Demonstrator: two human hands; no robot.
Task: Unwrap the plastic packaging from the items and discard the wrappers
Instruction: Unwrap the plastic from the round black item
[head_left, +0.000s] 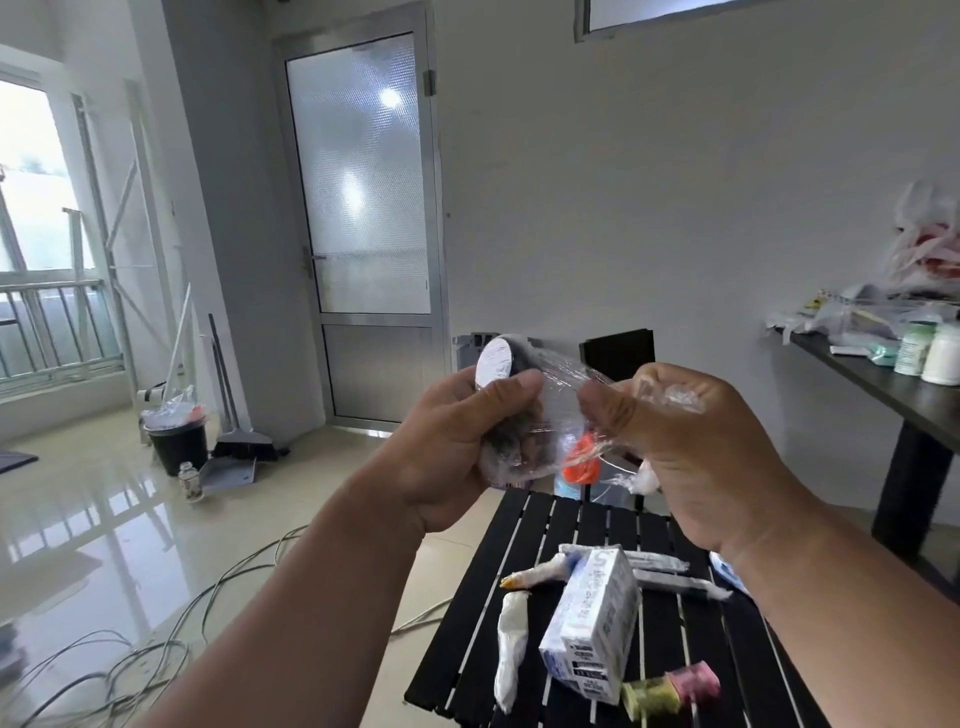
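One carton (592, 626) — five wrapped items, two white bottles.

The dark item (511, 410) is largely hidden by the left hand (457, 441) and blurred by clear wrap (566, 410). An orange object (582, 465) is half concealed behind it. The bench (654, 649) is cut off at the lower edge.

Dark cylindrical item (511, 410), silver-topped, half-sheathed in clear plastic wrap (563, 410).
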